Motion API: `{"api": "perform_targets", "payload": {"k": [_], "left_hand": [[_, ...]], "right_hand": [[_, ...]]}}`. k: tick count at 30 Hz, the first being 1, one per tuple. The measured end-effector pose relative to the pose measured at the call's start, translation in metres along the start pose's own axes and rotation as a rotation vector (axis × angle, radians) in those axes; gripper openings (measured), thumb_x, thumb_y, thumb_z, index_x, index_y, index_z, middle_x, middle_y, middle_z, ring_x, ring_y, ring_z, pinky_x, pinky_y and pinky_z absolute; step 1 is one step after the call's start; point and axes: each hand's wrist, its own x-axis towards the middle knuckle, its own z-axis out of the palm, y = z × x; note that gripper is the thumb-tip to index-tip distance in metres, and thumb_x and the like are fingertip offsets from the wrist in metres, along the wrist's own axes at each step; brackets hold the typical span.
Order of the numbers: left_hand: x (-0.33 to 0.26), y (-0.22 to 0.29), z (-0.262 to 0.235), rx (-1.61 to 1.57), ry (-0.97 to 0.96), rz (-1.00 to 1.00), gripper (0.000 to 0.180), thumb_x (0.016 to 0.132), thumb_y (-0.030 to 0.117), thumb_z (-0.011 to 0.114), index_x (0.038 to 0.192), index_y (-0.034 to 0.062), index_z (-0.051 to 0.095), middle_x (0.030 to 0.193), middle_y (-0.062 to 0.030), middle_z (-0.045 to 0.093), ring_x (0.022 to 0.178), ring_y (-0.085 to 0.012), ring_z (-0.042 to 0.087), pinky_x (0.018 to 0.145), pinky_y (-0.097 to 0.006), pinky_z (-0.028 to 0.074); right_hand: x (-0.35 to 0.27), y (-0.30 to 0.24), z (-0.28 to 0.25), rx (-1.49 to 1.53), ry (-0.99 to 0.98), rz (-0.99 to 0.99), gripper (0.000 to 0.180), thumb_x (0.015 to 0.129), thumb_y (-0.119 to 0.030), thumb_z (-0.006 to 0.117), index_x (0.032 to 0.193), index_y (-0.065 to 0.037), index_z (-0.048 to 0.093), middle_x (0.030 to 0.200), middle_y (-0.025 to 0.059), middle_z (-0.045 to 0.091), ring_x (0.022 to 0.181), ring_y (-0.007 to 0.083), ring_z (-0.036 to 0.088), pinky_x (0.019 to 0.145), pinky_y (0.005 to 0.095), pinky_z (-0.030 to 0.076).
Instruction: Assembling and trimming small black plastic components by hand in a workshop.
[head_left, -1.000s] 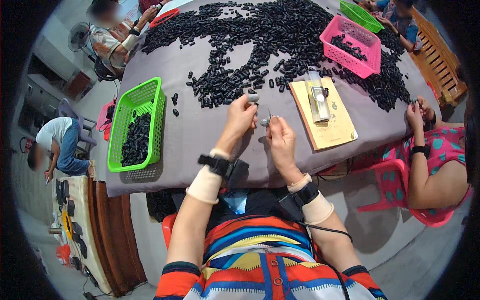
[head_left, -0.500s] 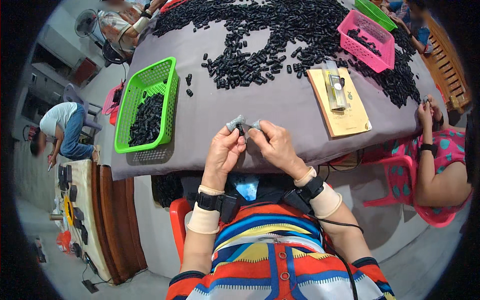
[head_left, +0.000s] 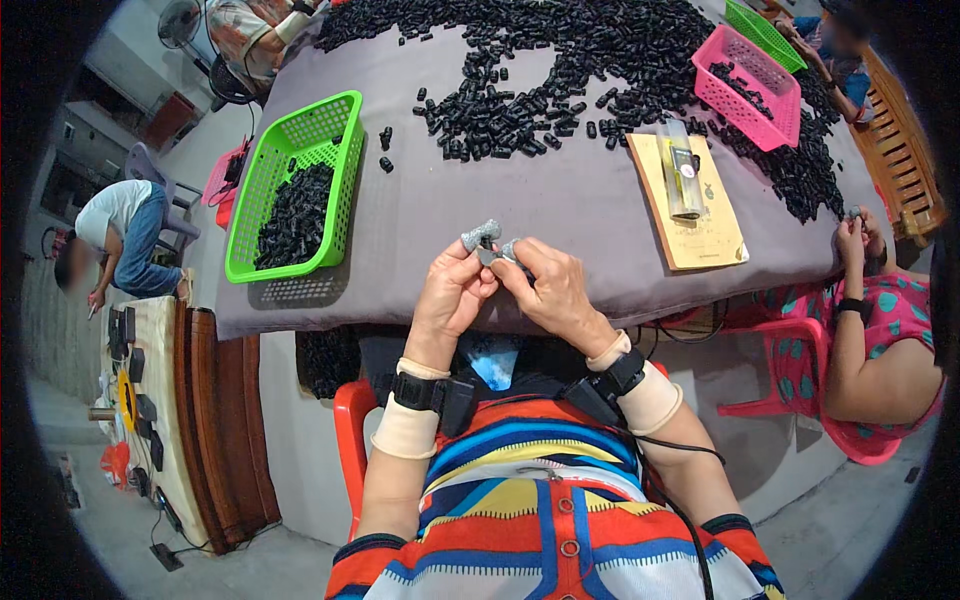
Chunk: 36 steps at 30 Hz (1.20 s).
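- Since the earlier frame, both hands are sitting lower and nearer the body, off the table's near edge, and the pile of black pieces [head_left: 560, 70] is lying farther beyond them.
- The left hand [head_left: 452, 297] is pinching a small grey part [head_left: 481, 236] at its fingertips, raising it clear for a look.
- The right hand [head_left: 553, 290] is closing on a second grey piece [head_left: 510, 249], touching the first, seemingly mating them.
- The green basket [head_left: 340, 110] is standing left of the left hand, within reach.
- The join is hidden behind fingers; the parts' shape is too small to tell.
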Motion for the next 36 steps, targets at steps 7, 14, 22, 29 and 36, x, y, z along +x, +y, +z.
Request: {"api": "perform_targets", "payload": {"k": [7, 14, 22, 29, 36], "left_hand": [[0.000, 0.000, 0.001, 0.015, 0.007, -0.018, 0.029, 0.085, 0.003, 0.055, 0.113, 0.0025, 0.054, 0.091, -0.0056, 0.059, 0.067, -0.0083, 0.051, 0.058, -0.020, 0.045], [-0.003, 0.001, 0.015, 0.060, 0.031, 0.001, 0.027, 0.085, 0.005, 0.054, 0.112, 0.0039, 0.055, 0.088, -0.0042, 0.059, 0.067, -0.0098, 0.052, 0.058, -0.021, 0.045], [-0.004, 0.000, 0.014, 0.143, -0.005, -0.004, 0.022, 0.084, 0.004, 0.057, 0.106, 0.0039, 0.057, 0.085, -0.0036, 0.060, 0.066, -0.0098, 0.054, 0.054, -0.020, 0.046], [-0.004, 0.001, 0.011, 0.164, 0.012, 0.045, 0.019, 0.084, 0.003, 0.056, 0.103, 0.0034, 0.057, 0.082, -0.0052, 0.059, 0.062, -0.0100, 0.056, 0.046, -0.020, 0.044], [-0.005, 0.002, 0.010, 0.069, 0.036, 0.005, 0.021, 0.087, 0.005, 0.053, 0.108, 0.0037, 0.056, 0.086, -0.0058, 0.060, 0.067, -0.0124, 0.055, 0.055, -0.023, 0.046]], "right_hand": [[0.000, -0.001, 0.001, -0.023, 0.016, 0.006, 0.020, 0.081, -0.022, 0.060, 0.072, -0.005, 0.053, 0.065, 0.0099, 0.053, 0.055, 0.0306, 0.055, 0.045, 0.0384, 0.040], [0.003, -0.003, -0.003, 0.091, 0.072, 0.145, 0.021, 0.080, -0.022, 0.061, 0.074, -0.004, 0.051, 0.067, 0.0124, 0.053, 0.059, 0.0328, 0.055, 0.048, 0.0395, 0.041], [0.003, -0.001, -0.001, 0.101, 0.067, 0.182, 0.022, 0.079, -0.022, 0.062, 0.076, -0.004, 0.050, 0.069, 0.0129, 0.054, 0.062, 0.0329, 0.056, 0.051, 0.0398, 0.041], [0.003, -0.002, -0.001, 0.053, 0.033, 0.172, 0.024, 0.079, -0.023, 0.062, 0.074, -0.004, 0.049, 0.070, 0.0137, 0.055, 0.063, 0.0342, 0.056, 0.051, 0.0412, 0.041], [0.003, -0.001, -0.001, 0.049, 0.025, 0.167, 0.026, 0.080, -0.026, 0.061, 0.074, -0.003, 0.049, 0.068, 0.0150, 0.054, 0.061, 0.0349, 0.055, 0.051, 0.0416, 0.040]]}}
